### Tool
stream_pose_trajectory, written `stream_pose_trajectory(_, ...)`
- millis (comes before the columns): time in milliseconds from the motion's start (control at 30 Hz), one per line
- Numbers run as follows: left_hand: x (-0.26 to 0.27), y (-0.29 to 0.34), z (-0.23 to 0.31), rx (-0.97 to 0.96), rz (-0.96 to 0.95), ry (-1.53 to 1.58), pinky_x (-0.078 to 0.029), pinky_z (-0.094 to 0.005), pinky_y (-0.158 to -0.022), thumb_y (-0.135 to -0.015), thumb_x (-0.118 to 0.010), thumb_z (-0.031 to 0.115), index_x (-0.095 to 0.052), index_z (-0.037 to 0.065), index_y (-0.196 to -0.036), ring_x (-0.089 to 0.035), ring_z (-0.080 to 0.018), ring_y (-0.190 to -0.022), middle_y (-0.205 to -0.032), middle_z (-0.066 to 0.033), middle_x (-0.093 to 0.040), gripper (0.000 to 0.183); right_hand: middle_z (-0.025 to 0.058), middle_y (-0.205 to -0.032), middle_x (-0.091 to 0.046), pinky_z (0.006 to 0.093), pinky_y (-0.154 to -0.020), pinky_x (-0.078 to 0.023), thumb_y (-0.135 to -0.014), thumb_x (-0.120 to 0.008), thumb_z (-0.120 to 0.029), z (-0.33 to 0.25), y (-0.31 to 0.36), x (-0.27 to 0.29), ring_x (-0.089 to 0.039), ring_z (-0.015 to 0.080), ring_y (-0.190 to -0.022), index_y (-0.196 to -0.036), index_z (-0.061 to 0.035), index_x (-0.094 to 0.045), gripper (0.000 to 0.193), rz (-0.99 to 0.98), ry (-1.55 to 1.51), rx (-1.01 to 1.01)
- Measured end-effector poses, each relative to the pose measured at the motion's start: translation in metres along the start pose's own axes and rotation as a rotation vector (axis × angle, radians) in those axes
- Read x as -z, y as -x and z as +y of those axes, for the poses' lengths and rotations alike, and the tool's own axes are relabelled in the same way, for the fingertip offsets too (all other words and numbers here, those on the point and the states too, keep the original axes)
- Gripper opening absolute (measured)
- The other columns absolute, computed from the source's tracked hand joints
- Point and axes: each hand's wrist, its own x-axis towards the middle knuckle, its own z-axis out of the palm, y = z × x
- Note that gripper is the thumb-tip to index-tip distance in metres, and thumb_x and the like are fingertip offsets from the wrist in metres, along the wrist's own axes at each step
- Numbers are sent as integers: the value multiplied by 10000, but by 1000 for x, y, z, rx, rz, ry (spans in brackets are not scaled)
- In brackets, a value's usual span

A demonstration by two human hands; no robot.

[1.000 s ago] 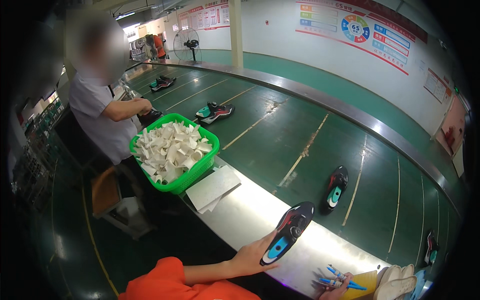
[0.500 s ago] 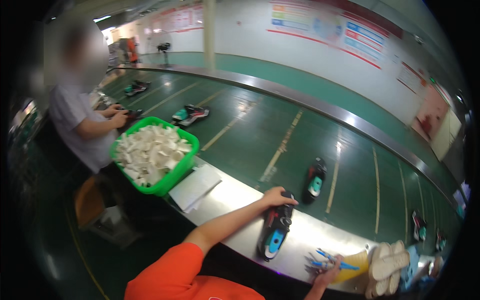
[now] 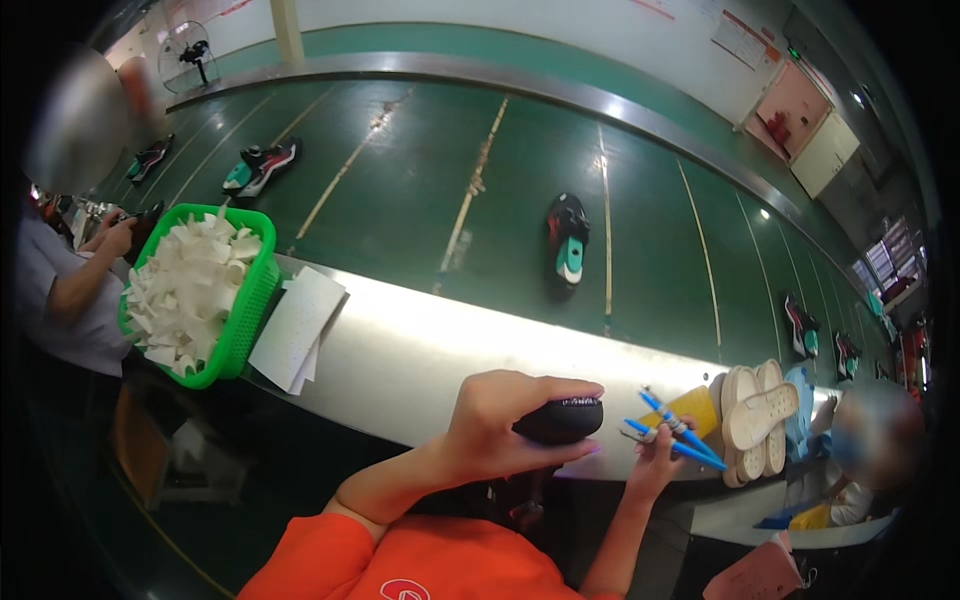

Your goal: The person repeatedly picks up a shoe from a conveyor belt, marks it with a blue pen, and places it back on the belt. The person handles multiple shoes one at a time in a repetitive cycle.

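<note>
My left hand (image 3: 492,425) grips a black shoe (image 3: 560,422) by one rounded end, thumb above and fingers below. The shoe is held off the metal ledge (image 3: 425,345), end-on, so most of its upper is hidden. My right hand (image 3: 655,462) is closed around slim blue pen-like tools (image 3: 693,445) with metal parts, which cross one another; their exact kind is unclear. Beside those tools lies a flat yellow piece (image 3: 692,407). Cream soles with holes (image 3: 760,420) are stacked to its right.
A green conveyor belt (image 3: 400,190) with pale cross lines carries several black, red and teal shoes, one of them a shoe (image 3: 568,240) straight ahead. White sheets (image 3: 297,325) lie beside a green basket (image 3: 255,320) of white scraps. A co-worker (image 3: 75,300) stands left, another person right.
My left hand has lifted the shoe from the metal ledge and turned it end-on. The blue tools stay in my right hand. My view has swung to the right.
</note>
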Motion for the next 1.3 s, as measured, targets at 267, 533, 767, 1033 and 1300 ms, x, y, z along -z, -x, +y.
stream_pose_trajectory(267,-13,-8,-11,-16,31,-3,-470,-257,-565,-616,-801,208,-651,99,-932,-618,-203,-616,-752,-57,-648,366,60,-808,-360,222,-331,-465,-784,-656,-368,-90,43,-88,-502,141,-428,-944,-87,-267,506,51,178,596)
stream_pose_trajectory(533,-10,-12,-16,88,-11,49,-493,-234,-645,-567,-805,110,-662,78,-937,-647,-175,-713,-837,-71,-670,398,98,-817,-429,277,-415,-544,-768,-678,-109,-84,46,-92,-596,223,-491,-935,-84,-260,451,-296,130,731)
stream_pose_trajectory(767,-8,-11,-23,48,15,46,-475,-262,-593,-579,-784,149,-649,103,-943,-632,-197,-657,-804,-61,-661,391,62,-856,-360,211,-328,-453,-849,-583,-326,-76,49,-107,-504,139,-407,-974,-117,-263,403,-240,294,772)
stream_pose_trajectory(1033,-5,-10,-21,63,-8,47,-487,-239,-625,-537,-786,98,-666,82,-959,-644,-181,-708,-850,-70,-670,439,63,-839,-362,212,-322,-458,-839,-597,-335,-72,52,-117,-502,149,-404,-973,-117,-266,419,-174,241,790)
stream_pose_trajectory(1300,-5,-9,-20,30,6,31,-478,-246,-616,-547,-788,107,-666,84,-965,-635,-196,-690,-837,-71,-666,436,67,-809,-379,212,-314,-454,-829,-613,-349,-74,49,-113,-518,152,-400,-962,-107,-306,412,-222,228,855)
